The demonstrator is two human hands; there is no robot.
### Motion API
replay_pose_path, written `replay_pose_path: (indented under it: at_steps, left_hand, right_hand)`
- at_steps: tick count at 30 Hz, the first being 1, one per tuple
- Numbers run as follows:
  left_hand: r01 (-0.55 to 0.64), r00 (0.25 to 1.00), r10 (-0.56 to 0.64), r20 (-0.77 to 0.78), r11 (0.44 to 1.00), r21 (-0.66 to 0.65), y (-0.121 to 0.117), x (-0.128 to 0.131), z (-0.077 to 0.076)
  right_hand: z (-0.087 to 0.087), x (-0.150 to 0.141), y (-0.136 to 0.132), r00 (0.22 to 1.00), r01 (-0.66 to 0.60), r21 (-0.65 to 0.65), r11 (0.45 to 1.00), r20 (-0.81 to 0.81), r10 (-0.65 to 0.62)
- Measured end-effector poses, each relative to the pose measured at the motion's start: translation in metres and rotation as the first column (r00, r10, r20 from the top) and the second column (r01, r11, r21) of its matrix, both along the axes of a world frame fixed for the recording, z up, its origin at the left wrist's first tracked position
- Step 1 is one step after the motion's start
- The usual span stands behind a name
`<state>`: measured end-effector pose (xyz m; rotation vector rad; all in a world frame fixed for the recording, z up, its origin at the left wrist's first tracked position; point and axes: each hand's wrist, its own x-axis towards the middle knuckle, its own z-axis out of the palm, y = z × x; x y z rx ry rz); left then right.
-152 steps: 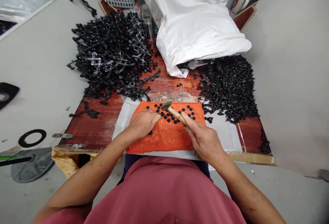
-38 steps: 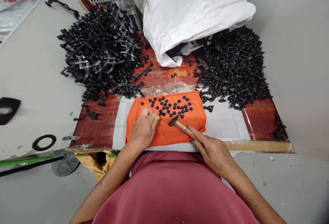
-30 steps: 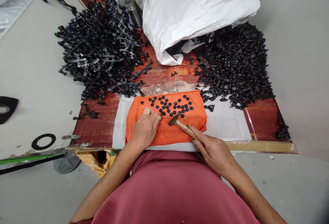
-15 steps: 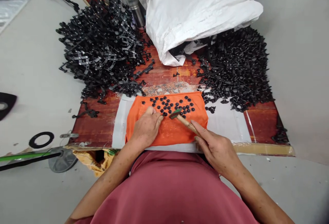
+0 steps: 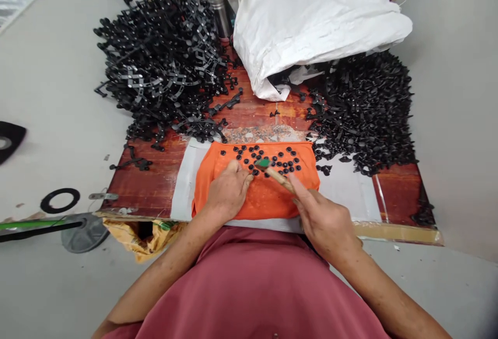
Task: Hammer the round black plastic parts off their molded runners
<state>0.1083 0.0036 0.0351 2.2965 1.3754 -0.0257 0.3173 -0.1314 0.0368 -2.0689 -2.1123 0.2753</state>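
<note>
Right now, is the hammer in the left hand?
No, the right hand grips the hammer by its wooden handle, its head over the orange cloth.

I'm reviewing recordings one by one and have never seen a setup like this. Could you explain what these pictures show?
There is no machine here: the hands are a person's own, bare. The view comes from a camera worn on the head, looking forward and down.

The right hand grips a hammer by its wooden handle. The left hand is on an orange cloth, fingertips by small black round pieces; whether it pinches one is hard to see.

On the reddish table, a heap of black linked parts lies left, a heap of smaller black parts right, and a white sack behind.
</note>
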Motion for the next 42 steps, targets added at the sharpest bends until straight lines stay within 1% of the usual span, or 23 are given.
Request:
replay_pose_path:
  at_steps: [2, 4, 6, 8, 10, 12, 13, 15, 16, 18, 20, 21, 23, 25, 26, 27, 29, 31, 34, 36, 38, 40, 42]
  left_hand:
    - [0.007, 1.0, -0.007, -0.014, 1.0, 0.01, 0.0, 0.0, -0.001]
    - [0.011, 1.0, -0.011, -0.015, 1.0, 0.007, 0.0, -0.001, -0.002]
    - [0.022, 0.999, -0.022, 0.027, 1.0, -0.004, -0.001, -0.004, -0.002]
    - [0.034, 0.991, -0.034, 0.129, 0.999, -0.001, -0.003, -0.008, -0.001]
    - [0.029, 0.964, -0.032, 0.265, 0.999, 0.017, -0.006, -0.013, 0.0]
    - [0.012, 0.92, -0.023, 0.392, 0.999, 0.033, -0.012, -0.015, 0.003]
    - [0.01, 0.896, -0.026, 0.444, 0.999, 0.038, -0.014, -0.016, 0.004]
    - [0.017, 0.854, -0.037, 0.519, 0.999, 0.044, -0.019, -0.016, 0.005]
    - [0.022, 0.838, -0.044, 0.545, 0.999, 0.046, -0.021, -0.015, 0.005]
    - [0.023, 0.814, -0.052, 0.578, 0.998, 0.057, -0.024, -0.015, 0.005]
    - [0.006, 0.8, -0.059, 0.597, 0.996, 0.089, -0.025, -0.017, 0.005]
    - [-0.023, 0.793, -0.048, 0.607, 0.994, 0.109, -0.025, -0.019, 0.006]
    - [-0.148, 0.769, 0.034, 0.638, 0.981, 0.126, -0.025, -0.025, 0.009]
    - [-0.293, 0.727, 0.165, 0.667, 0.953, 0.082, -0.023, -0.033, 0.013]
    - [-0.324, 0.71, 0.219, 0.669, 0.945, 0.034, -0.022, -0.037, 0.015]
    - [-0.32, 0.705, 0.254, 0.663, 0.947, -0.023, -0.022, -0.039, 0.016]
    - [-0.243, 0.726, 0.268, 0.634, 0.962, -0.128, -0.022, -0.041, 0.019]
    - [-0.173, 0.765, 0.25, 0.593, 0.967, -0.185, -0.026, -0.037, 0.02]
    - [-0.166, 0.811, 0.263, 0.522, 0.96, -0.225, -0.031, -0.026, 0.018]
    - [-0.187, 0.806, 0.304, 0.507, 0.945, -0.269, -0.031, -0.022, 0.015]
    - [-0.204, 0.786, 0.344, 0.514, 0.929, -0.31, -0.026, -0.024, 0.013]
    - [-0.227, 0.786, 0.355, 0.506, 0.927, -0.297, -0.015, -0.029, 0.013]
    - [-0.274, 0.814, 0.344, 0.468, 0.938, -0.211, -0.002, -0.035, 0.014]
  right_hand:
    - [-0.001, -0.001, 0.002, 0.999, -0.004, -0.078, 0.997, 0.048, 0.008]
    - [-0.001, -0.001, 0.004, 0.999, -0.001, -0.117, 0.993, 0.04, 0.005]
    - [0.001, 0.001, 0.005, 0.998, 0.0, -0.087, 0.996, -0.067, -0.006]
    - [0.005, 0.002, 0.007, 0.964, 0.041, -0.021, 0.999, -0.263, -0.045]
    - [0.011, 0.001, 0.011, 0.871, 0.127, 0.008, 0.992, -0.479, -0.107]
    - [0.014, -0.004, 0.019, 0.737, 0.164, -0.022, 0.986, -0.661, -0.137]
    - [0.015, -0.008, 0.024, 0.665, 0.152, -0.049, 0.987, -0.733, -0.139]
    - [0.014, -0.018, 0.033, 0.524, 0.089, -0.116, 0.989, -0.839, -0.145]
    - [0.012, -0.023, 0.037, 0.46, 0.055, -0.15, 0.987, -0.873, -0.158]
    - [0.009, -0.034, 0.043, 0.357, 0.012, -0.22, 0.975, -0.91, -0.21]
    - [0.007, -0.042, 0.044, 0.265, 0.005, -0.275, 0.961, -0.927, -0.267]
    - [0.006, -0.044, 0.044, 0.221, 0.015, -0.296, 0.955, -0.931, -0.292]
    - [0.005, -0.047, 0.041, 0.144, 0.054, -0.322, 0.945, -0.934, -0.326]
    - [0.004, -0.048, 0.039, 0.091, 0.119, -0.317, 0.941, -0.94, -0.329]
    - [0.003, -0.048, 0.038, 0.077, 0.148, -0.311, 0.939, -0.943, -0.325]
    - [0.001, -0.049, 0.037, 0.07, 0.171, -0.304, 0.937, -0.945, -0.32]
    - [-0.002, -0.05, 0.037, 0.077, 0.187, -0.29, 0.939, -0.948, -0.308]
    - [-0.005, -0.053, 0.037, 0.115, 0.181, -0.271, 0.946, -0.949, -0.293]
    - [-0.007, -0.06, 0.037, 0.18, 0.179, -0.23, 0.956, -0.948, -0.262]
    - [-0.007, -0.061, 0.036, 0.212, 0.172, -0.211, 0.962, -0.946, -0.245]
    - [-0.006, -0.058, 0.034, 0.25, 0.147, -0.2, 0.969, -0.94, -0.232]
    - [-0.006, -0.049, 0.03, 0.309, 0.135, -0.176, 0.975, -0.928, -0.21]
    - [-0.009, -0.036, 0.023, 0.387, 0.158, -0.14, 0.978, -0.902, -0.191]
